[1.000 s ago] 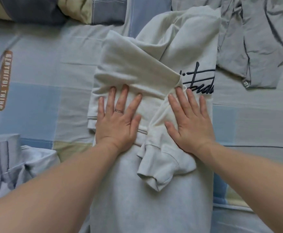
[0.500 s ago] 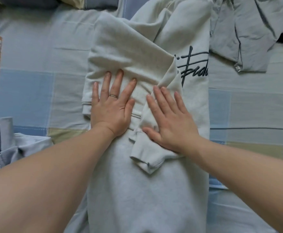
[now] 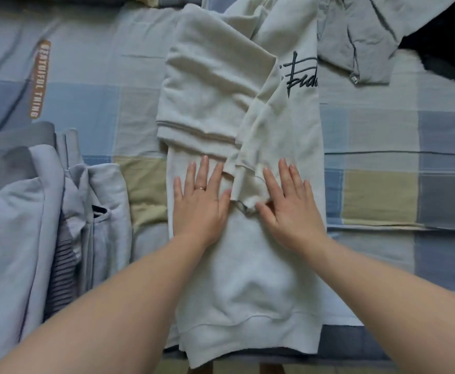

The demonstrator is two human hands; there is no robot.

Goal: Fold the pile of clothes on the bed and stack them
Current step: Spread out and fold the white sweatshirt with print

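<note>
Sweatshirt (image 3: 248,279) lies lengthwise at the bed's (image 3: 383,125) near edge, left hand (image 3: 199,209) and right hand (image 3: 291,211) flat on it, fingers straight, gripping nothing — best sweep both palms hemward evenly, flattening the sleeve cuff (image 3: 244,190) before folding.

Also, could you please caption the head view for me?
Left hand and right hand press flat on a cream sweatshirt, sleeves folded in.
</note>
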